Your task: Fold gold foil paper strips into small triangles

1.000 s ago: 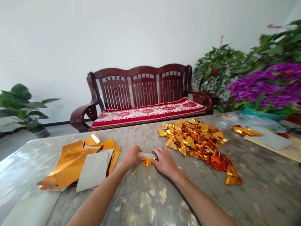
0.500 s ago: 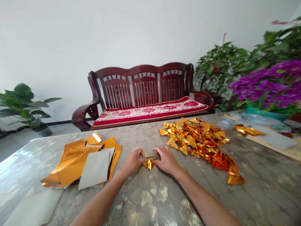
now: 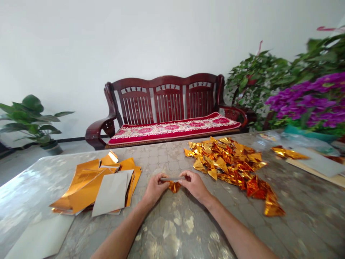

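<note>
My left hand and my right hand hover close together at the middle of the table, pinching the two ends of a narrow folded strip with a grey back. A small gold foil triangle hangs from the strip between my hands. To the right of my right hand lies a heap of folded gold foil triangles. Left of my left hand is a stack of gold foil sheets, partly covered by a grey card sheet.
The mottled stone-patterned table runs across the view. At its far right, gold foil pieces lie beside a grey card on a tan board. Beyond stand a dark red wooden bench and potted plants.
My hands have drawn slightly apart, and my fingers now pinch the strip's ends, leaving more of it showing. The whole view has shifted a little as my head moved.
</note>
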Demonstrator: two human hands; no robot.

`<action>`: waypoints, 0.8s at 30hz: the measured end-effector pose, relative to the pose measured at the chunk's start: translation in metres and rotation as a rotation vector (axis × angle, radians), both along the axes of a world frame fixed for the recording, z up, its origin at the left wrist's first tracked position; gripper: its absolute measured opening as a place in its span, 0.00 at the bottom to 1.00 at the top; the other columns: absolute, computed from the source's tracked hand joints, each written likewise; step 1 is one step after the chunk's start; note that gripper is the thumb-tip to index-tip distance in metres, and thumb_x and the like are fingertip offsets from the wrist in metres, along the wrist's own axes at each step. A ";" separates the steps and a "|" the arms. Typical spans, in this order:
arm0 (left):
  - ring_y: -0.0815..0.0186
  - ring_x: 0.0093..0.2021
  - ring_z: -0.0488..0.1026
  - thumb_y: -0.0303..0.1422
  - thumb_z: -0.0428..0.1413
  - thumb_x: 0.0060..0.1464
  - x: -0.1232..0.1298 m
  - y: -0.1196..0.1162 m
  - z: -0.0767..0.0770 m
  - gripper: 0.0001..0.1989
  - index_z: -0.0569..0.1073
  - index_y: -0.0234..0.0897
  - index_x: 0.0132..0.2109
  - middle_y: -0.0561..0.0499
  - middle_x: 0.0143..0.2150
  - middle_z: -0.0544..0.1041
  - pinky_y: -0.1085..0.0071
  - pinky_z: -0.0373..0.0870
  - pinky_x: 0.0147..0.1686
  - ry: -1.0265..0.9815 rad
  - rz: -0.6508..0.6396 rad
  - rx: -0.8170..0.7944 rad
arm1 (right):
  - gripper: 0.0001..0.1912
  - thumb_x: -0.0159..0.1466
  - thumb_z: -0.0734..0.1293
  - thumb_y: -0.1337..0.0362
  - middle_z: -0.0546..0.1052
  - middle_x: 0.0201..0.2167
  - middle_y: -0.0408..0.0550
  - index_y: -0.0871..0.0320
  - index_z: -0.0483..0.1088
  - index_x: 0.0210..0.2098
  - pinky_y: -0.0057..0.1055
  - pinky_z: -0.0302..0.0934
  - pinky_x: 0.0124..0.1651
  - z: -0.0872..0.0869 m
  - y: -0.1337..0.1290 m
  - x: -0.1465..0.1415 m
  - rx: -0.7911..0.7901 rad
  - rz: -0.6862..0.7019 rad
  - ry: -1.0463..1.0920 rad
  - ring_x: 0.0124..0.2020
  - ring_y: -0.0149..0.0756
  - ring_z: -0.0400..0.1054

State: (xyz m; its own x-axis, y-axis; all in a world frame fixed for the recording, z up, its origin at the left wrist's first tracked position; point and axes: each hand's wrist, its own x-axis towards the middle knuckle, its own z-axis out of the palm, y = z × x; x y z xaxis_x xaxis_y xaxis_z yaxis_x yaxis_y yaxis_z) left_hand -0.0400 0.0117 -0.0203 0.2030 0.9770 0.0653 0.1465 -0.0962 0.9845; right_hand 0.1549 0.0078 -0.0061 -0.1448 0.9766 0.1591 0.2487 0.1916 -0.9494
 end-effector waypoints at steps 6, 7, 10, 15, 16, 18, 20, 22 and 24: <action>0.66 0.28 0.73 0.32 0.58 0.42 0.000 -0.001 -0.004 0.05 0.71 0.37 0.29 0.53 0.27 0.76 0.69 0.71 0.34 -0.055 0.028 0.014 | 0.06 0.48 0.69 0.68 0.73 0.27 0.41 0.59 0.74 0.29 0.27 0.61 0.36 -0.002 0.001 0.003 0.009 0.067 0.056 0.30 0.32 0.66; 0.66 0.30 0.74 0.31 0.58 0.42 0.000 -0.001 -0.004 0.04 0.71 0.37 0.28 0.52 0.28 0.77 0.69 0.71 0.35 -0.065 0.025 0.022 | 0.05 0.49 0.69 0.68 0.73 0.27 0.42 0.59 0.75 0.27 0.28 0.61 0.37 -0.002 0.001 0.003 0.041 0.070 0.043 0.31 0.32 0.67; 0.65 0.32 0.75 0.29 0.56 0.43 -0.001 -0.002 -0.005 0.01 0.71 0.37 0.28 0.51 0.30 0.79 0.68 0.71 0.38 -0.030 0.018 0.042 | 0.02 0.51 0.69 0.67 0.73 0.28 0.44 0.59 0.75 0.24 0.29 0.62 0.39 -0.003 0.001 0.005 0.113 0.069 0.014 0.32 0.33 0.68; 0.66 0.30 0.74 0.25 0.51 0.44 -0.005 -0.005 -0.001 0.08 0.74 0.37 0.31 0.54 0.27 0.77 0.70 0.69 0.34 0.188 0.028 0.099 | 0.06 0.53 0.66 0.67 0.76 0.25 0.43 0.58 0.76 0.28 0.27 0.62 0.33 -0.009 0.000 0.004 0.000 0.071 0.001 0.28 0.32 0.68; 0.66 0.29 0.73 0.25 0.51 0.44 -0.006 -0.005 0.000 0.09 0.74 0.38 0.32 0.54 0.26 0.77 0.71 0.68 0.33 0.206 0.012 0.090 | 0.07 0.53 0.66 0.67 0.76 0.24 0.42 0.58 0.76 0.29 0.27 0.61 0.32 -0.010 0.000 0.004 -0.015 0.069 -0.011 0.26 0.32 0.67; 0.66 0.27 0.73 0.24 0.50 0.43 -0.007 -0.006 0.002 0.11 0.75 0.38 0.33 0.55 0.25 0.76 0.72 0.68 0.31 0.211 -0.040 0.064 | 0.08 0.54 0.64 0.68 0.77 0.24 0.42 0.58 0.77 0.29 0.27 0.61 0.31 -0.011 -0.001 0.006 0.002 0.061 -0.051 0.26 0.32 0.68; 0.66 0.28 0.74 0.24 0.50 0.44 -0.009 -0.006 0.004 0.12 0.76 0.38 0.34 0.54 0.25 0.78 0.72 0.68 0.31 0.204 -0.092 0.066 | 0.09 0.54 0.63 0.69 0.79 0.26 0.43 0.57 0.77 0.29 0.27 0.63 0.34 -0.012 -0.001 0.007 0.044 0.054 -0.089 0.28 0.33 0.70; 0.65 0.30 0.75 0.24 0.50 0.44 -0.010 -0.007 0.006 0.13 0.77 0.38 0.34 0.53 0.29 0.80 0.71 0.69 0.34 0.215 -0.117 0.095 | 0.10 0.54 0.63 0.69 0.80 0.28 0.43 0.57 0.77 0.29 0.28 0.64 0.37 -0.011 0.000 0.010 0.078 0.045 -0.110 0.31 0.34 0.72; 0.64 0.33 0.76 0.24 0.50 0.45 -0.010 -0.008 0.008 0.14 0.78 0.38 0.35 0.52 0.31 0.81 0.70 0.70 0.37 0.250 -0.118 0.130 | 0.11 0.54 0.62 0.70 0.81 0.29 0.44 0.57 0.78 0.29 0.29 0.65 0.39 -0.012 0.001 0.011 0.098 0.036 -0.121 0.32 0.35 0.73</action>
State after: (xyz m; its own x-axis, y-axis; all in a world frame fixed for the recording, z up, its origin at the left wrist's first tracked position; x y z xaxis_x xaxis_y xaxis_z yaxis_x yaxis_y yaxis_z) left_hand -0.0503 0.0039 -0.0123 0.3404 0.9323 0.1220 0.3633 -0.2501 0.8975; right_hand 0.1664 0.0091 -0.0177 -0.2031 0.9510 0.2331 0.3515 0.2930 -0.8892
